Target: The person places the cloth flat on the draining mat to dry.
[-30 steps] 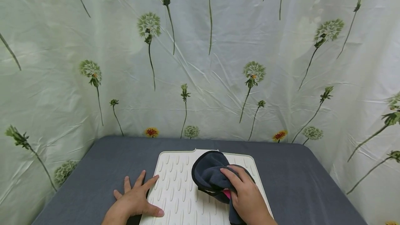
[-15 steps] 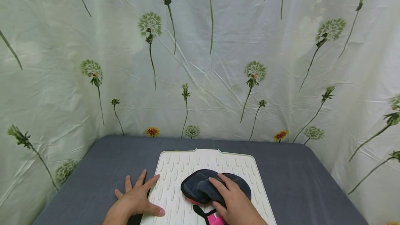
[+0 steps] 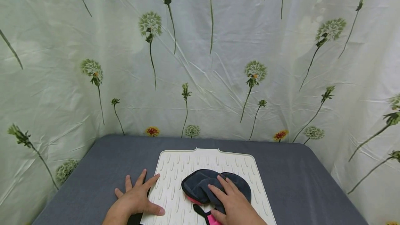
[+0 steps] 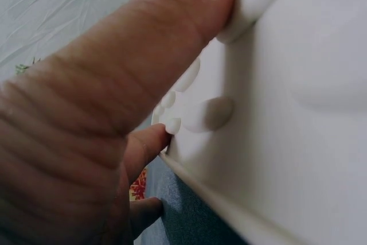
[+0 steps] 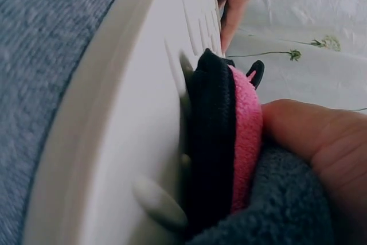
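A dark blue, black-trimmed cloth [image 3: 200, 186] with a pink underside lies bunched on a white board [image 3: 170, 186] covered in raised oval ridges. My right hand [image 3: 235, 202] rests on it with the fingers extended over the folds. In the right wrist view the thumb [image 5: 304, 124] lies along the pink fold [image 5: 248, 124]. A black loop [image 3: 199, 210] sticks out toward the left. With fingers splayed, my left hand [image 3: 134, 197] spans the board's left edge; its thumb lies on the ridged face and the index fingertip touches the edge, as the left wrist view shows up close.
The board lies on a table with a dark grey cover [image 3: 300, 183]. Behind and at both sides hangs a pale curtain [image 3: 218, 89] printed with dandelions.
The right hand and the cloth came down and nearer, from raised and crumpled to spread lower on the board, then stayed almost still. The left hand has kept its place.
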The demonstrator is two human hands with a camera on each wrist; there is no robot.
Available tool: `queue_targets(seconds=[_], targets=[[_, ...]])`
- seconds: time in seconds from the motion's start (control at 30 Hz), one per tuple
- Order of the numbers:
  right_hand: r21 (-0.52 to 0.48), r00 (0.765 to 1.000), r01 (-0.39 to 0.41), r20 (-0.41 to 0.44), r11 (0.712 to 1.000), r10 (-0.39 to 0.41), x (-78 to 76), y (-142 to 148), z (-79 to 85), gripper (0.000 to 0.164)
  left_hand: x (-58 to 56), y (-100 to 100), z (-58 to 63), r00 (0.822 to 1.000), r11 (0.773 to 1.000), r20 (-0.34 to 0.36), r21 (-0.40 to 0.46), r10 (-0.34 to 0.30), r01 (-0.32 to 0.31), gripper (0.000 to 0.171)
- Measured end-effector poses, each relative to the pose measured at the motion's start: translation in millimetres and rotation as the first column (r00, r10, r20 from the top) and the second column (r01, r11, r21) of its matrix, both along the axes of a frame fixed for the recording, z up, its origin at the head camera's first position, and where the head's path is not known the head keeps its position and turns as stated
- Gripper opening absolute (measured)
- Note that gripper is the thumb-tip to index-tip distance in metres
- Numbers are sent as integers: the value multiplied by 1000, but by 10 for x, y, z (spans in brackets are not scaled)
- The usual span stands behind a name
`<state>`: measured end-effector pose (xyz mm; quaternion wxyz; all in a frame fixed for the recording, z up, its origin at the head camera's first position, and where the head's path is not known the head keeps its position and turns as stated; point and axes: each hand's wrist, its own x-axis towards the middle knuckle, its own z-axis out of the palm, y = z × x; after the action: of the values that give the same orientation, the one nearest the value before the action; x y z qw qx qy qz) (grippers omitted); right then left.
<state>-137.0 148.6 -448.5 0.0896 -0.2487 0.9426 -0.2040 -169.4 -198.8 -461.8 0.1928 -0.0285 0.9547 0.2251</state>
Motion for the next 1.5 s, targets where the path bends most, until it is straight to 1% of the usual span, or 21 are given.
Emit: queue_targets(seconds=[0.1, 0.2, 0.4, 0.47, 0.57, 0.63, 0.8, 1.0, 1.1, 1.2, 1.33, 1.43, 1.5], targets=[[0, 1000, -6, 18, 1000, 6, -2, 10, -7, 69, -1, 4, 4, 1000, 1000, 2, 3, 3, -3, 130], [-24, 999, 1, 38, 1000, 0, 0, 24, 5, 70, -5, 10, 5, 1000, 1000, 4, 1, 5, -5, 130], [-127, 994, 49, 105, 991, -36, 20, 104, 82, 74, -9, 13, 1, 1000, 1000, 8, -4, 8, -8, 131], [-150, 993, 65, 104, 986, -50, 14, 150, 109, 75, -8, 10, -3, 1000, 1000, 7, -3, 8, -8, 131], [-160, 993, 101, 71, 982, -90, -6, 243, 142, 78, -14, 14, -9, 1000, 1000, 7, -2, 5, -5, 131], [-171, 991, 136, 38, 976, -131, -25, 311, 158, 77, -19, 17, -10, 1000, 1000, 10, -1, 0, 0, 131], [-180, 969, 241, -18, 954, -248, -73, 458, 194, 70, -20, 12, -3, 1000, 1000, 12, 1, -12, 12, 131], [-133, 940, 331, -34, 934, -339, -144, 607, 209, 61, -13, 16, 19, 1000, 1000, 9, 7, -21, 21, 129], [-106, 926, 366, -53, 925, -373, -175, 669, 176, 58, -10, 23, 35, 1000, 1000, 8, 6, -21, 21, 128], [-89, 913, 387, -100, 918, -395, -201, 726, 113, 54, 2, 23, 53, 1000, 1000, 2, 7, -22, 22, 124], [-89, 892, 405, -181, 910, -415, -228, 778, 40, 44, 22, 29, 74, 999, 1000, -20, 0, -28, 28, 115], [-94, 873, 423, -224, 901, -433, -237, 798, 10, 39, 33, 60, 102, 999, 1000, -37, -7, -31, 30, 108], [-85, 866, 431, -243, 898, -438, -243, 809, -2, 37, 42, 93, 129, 999, 999, -41, -16, -33, 32, 105]])
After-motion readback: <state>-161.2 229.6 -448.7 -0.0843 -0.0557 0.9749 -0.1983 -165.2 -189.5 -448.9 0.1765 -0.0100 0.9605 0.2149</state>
